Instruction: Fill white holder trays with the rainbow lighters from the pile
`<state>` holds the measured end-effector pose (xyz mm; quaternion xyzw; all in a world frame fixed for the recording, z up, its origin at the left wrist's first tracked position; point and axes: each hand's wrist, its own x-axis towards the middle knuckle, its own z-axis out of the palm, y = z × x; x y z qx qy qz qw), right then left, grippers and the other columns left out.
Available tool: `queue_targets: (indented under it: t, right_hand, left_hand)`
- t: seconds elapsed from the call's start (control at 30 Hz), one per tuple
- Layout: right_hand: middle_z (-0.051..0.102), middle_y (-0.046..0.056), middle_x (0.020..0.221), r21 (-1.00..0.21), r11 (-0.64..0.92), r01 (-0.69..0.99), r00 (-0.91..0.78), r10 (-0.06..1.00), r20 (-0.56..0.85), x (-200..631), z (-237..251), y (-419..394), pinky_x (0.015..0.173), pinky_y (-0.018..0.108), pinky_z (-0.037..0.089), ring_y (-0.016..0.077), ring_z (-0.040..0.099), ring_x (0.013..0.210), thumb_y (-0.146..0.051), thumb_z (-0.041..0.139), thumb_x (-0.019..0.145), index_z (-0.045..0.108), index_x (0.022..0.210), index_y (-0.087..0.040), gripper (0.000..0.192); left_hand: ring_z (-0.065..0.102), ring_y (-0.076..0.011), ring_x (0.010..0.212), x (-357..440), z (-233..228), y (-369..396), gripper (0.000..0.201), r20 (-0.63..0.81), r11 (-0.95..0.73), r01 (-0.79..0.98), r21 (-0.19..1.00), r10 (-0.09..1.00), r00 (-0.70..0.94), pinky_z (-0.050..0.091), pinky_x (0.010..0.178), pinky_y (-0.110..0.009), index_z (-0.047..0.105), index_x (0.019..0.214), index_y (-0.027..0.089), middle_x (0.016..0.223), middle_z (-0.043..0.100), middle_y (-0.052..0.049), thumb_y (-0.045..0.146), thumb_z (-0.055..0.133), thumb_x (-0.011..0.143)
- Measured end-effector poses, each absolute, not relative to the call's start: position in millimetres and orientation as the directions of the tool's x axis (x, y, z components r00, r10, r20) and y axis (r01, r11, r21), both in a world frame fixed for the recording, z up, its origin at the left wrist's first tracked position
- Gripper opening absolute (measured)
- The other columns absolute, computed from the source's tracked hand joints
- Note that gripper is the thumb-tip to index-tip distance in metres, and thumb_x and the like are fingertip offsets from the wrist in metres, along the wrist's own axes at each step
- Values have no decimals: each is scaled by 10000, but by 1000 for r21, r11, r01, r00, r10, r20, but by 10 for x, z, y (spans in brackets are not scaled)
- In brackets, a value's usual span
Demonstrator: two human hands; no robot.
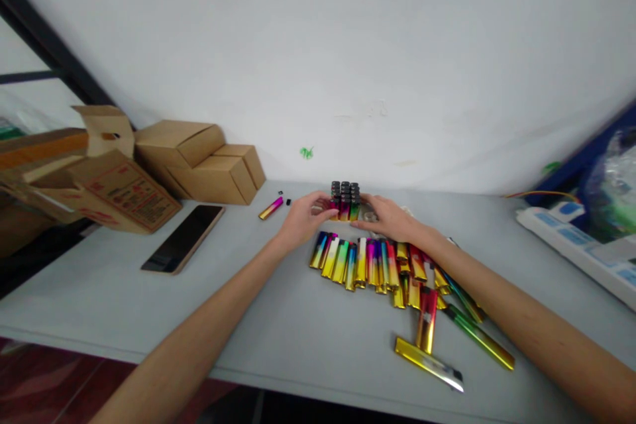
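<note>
A compact block of upright lighters [344,207] with black tops and shiny coloured bodies stands between my two hands near the wall. My left hand [309,217] presses on the block's left side, thumb and fingers curved around its edge. From the other side my right hand [387,217] holds it, its thumb along the near face. Closer to me lie many loose lighters [362,264] in shiny gradient colours, partly in a row and partly heaped under my right forearm. Some of the heap is hidden by that arm.
One lighter [271,208] lies apart at the left, with small black pieces [289,202] beside it. A phone [183,238] rests farther left, before an open carton [122,189] and closed cardboard boxes [209,172]. A white power strip [576,245] lies at the right.
</note>
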<state>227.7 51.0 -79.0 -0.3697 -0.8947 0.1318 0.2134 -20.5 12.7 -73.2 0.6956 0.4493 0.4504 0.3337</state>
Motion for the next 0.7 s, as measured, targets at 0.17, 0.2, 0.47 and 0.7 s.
queue_targets:
  t: [0.17, 0.2, 0.47, 0.7]
  right_hand:
    - [668, 209, 1313, -391, 697, 601, -638, 713, 290, 2279, -820, 532, 1008, 513, 520, 354, 656, 1161, -551, 646, 935, 504, 1431, -116, 676]
    - [670, 208, 1309, -392, 696, 601, -639, 714, 287, 2279, -822, 533, 1007, 509, 521, 353, 657, 1158, -553, 645, 935, 507, 1429, -114, 676]
    - [667, 209, 1320, -398, 688, 606, -629, 721, 290, 2279, -804, 513, 1008, 538, 525, 363, 657, 1169, -561, 650, 927, 519, 1426, -129, 672]
    - [651, 208, 1349, -397, 686, 610, -621, 725, 298, 2298, -807, 501, 1054, 559, 505, 367, 638, 1218, -569, 648, 927, 515, 1430, -141, 674]
  left_hand:
    - [699, -173, 741, -194, -748, 120, 368, 351, -364, 290, 885, 931, 96, 583, 702, -315, 524, 889, 201, 803, 696, -11, 383, 820, 768]
    - [691, -171, 724, -193, -746, 118, 358, 366, -375, 327, 867, 926, 92, 572, 687, -310, 527, 879, 202, 792, 694, -10, 388, 814, 775]
    - [630, -181, 704, -328, -582, 84, 315, 311, -415, 642, 645, 910, 275, 461, 635, -289, 640, 791, 194, 762, 705, -22, 486, 756, 813]
    - [529, -167, 532, -466, -345, -101, 352, 187, -375, 794, 478, 927, 325, 322, 527, -291, 612, 638, 212, 597, 631, -16, 490, 676, 844]
